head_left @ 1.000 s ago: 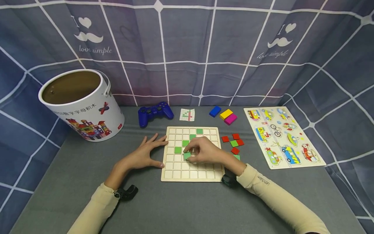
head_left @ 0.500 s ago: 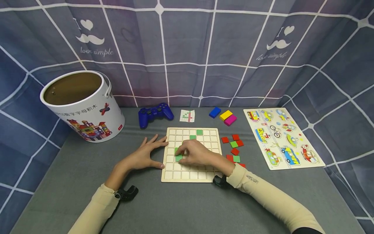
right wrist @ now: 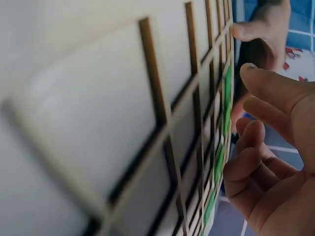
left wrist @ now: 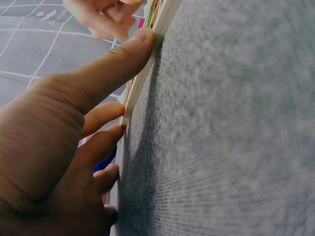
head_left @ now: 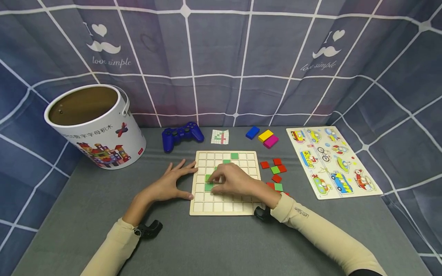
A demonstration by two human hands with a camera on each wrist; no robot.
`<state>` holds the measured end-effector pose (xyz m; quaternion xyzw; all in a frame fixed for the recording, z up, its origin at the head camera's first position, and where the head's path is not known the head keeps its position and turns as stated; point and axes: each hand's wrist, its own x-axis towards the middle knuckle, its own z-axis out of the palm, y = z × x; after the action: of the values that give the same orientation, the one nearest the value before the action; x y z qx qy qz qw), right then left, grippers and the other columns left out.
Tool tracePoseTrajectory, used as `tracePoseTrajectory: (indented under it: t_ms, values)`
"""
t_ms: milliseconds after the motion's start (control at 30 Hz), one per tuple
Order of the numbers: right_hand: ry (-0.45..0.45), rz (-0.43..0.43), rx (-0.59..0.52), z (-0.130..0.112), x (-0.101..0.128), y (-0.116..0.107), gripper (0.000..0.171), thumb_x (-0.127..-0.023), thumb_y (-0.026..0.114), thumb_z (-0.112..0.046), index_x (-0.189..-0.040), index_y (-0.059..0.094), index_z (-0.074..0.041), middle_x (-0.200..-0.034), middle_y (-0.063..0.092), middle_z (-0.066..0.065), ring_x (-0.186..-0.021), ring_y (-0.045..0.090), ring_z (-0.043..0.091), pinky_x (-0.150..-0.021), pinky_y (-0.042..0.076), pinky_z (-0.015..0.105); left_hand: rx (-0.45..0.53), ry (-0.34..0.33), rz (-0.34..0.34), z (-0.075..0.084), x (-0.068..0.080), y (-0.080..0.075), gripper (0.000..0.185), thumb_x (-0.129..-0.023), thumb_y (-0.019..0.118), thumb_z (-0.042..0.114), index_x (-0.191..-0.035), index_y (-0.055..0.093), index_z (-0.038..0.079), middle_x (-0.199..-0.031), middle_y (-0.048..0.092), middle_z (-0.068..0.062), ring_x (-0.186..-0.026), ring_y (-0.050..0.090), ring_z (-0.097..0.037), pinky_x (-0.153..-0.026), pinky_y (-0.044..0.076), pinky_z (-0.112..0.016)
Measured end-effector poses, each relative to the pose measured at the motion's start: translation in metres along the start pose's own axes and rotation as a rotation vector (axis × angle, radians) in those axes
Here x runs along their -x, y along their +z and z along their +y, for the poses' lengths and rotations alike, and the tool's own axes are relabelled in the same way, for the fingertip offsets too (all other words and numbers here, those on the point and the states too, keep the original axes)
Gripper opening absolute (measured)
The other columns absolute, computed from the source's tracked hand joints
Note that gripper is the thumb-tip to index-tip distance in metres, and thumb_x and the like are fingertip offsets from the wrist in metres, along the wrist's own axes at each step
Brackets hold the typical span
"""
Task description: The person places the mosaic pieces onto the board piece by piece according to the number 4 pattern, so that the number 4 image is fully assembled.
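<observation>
A square wooden grid board (head_left: pixel 221 209) lies on the grey table, with several green tiles in its cells. My left hand (head_left: pixel 169 186) rests at the board's left edge, fingers spread, thumb (left wrist: pixel 142 42) and fingertips touching its rim in the left wrist view. Over the board's middle is my right hand (head_left: pixel 233 180), thumb and index finger apart. Just left of these fingertips a green tile (head_left: pixel 208 187) lies in a cell. In the right wrist view that green tile (right wrist: pixel 227 96) sits flat, with a small gap to the fingers. The right hand hides some cells.
Loose red tiles (head_left: pixel 264 165) and green tiles (head_left: pixel 278 187) lie right of the board. Behind it are a small pattern card (head_left: pixel 220 137), blue game controller (head_left: pixel 183 136) and coloured blocks (head_left: pixel 265 136). A white bucket (head_left: pixel 103 134) stands left, a picture puzzle board (head_left: pixel 331 165) right.
My right hand has carried a green tile leftward across the board and let go of it in a cell below another green tile. The left hand has stayed at the board's edge.
</observation>
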<state>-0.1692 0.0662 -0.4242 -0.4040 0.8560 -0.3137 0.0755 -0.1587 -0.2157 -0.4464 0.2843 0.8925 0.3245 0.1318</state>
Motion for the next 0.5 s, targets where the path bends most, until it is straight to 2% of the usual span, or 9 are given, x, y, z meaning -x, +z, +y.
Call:
tracePoseTrajectory:
  t_ms: [333, 500]
  values:
    - [0.098, 0.097, -0.141, 0.039, 0.051, -0.045, 0.024, -0.08, 0.082, -0.004, -0.103, 0.08, -0.009, -0.09, 0.07, 0.004, -0.063, 0.057, 0.013, -0.058, 0.049, 0.026, 0.018, 0.005, 0.003, 0.004, -0.001, -0.002, 0.095, -0.072, 0.09, 0.039, -0.152, 0.045, 0.015, -0.165, 0.022, 0.0, -0.152, 0.003, -0.036, -0.114, -0.013, -0.063]
    - [0.159, 0.168, -0.085, 0.062, 0.08, -0.068, 0.025, -0.079, 0.082, -0.001, -0.102, 0.08, -0.01, -0.083, 0.067, 0.001, -0.058, 0.052, 0.013, -0.053, 0.044, 0.027, 0.02, 0.003, 0.006, 0.002, -0.001, -0.001, 0.096, -0.071, 0.09, 0.04, -0.152, 0.045, 0.016, -0.165, 0.022, 0.0, -0.152, 0.004, -0.036, -0.114, -0.012, -0.063]
